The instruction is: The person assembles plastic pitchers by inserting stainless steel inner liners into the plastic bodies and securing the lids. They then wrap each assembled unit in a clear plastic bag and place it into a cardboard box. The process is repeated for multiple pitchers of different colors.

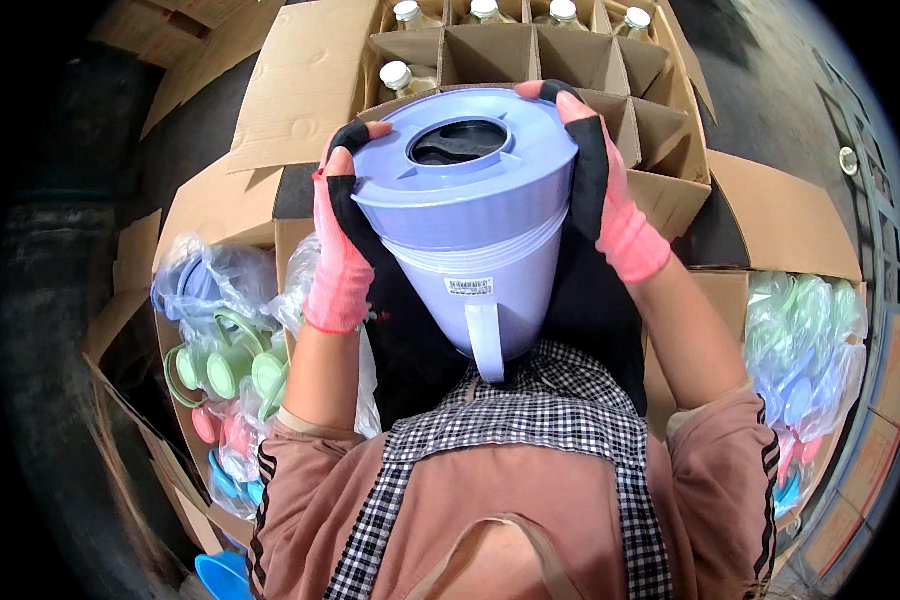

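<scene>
A lilac plastic pitcher (435,262) stands upright on my lap, its handle (485,340) pointing toward me. On top sits a wide lilac lid (525,165) with a round black insert (458,143) in its middle. My left hand (345,215) grips the left side of the lid, thumb on its rim. From the right, my right hand (602,190) holds the opposite side, with its thumb and a fingertip at the edge. Both hands wear pink and black gloves with bare fingertips. The other fingers are partly hidden. A barcode sticker (469,287) shows above the handle.
Just beyond the pitcher, a divided cardboard box (490,52) holds several clear bottles with white caps (396,75). Open cartons at my left and right contain bagged plastic parts (232,365) (808,330). A blue plastic piece (222,575) lies at the lower left.
</scene>
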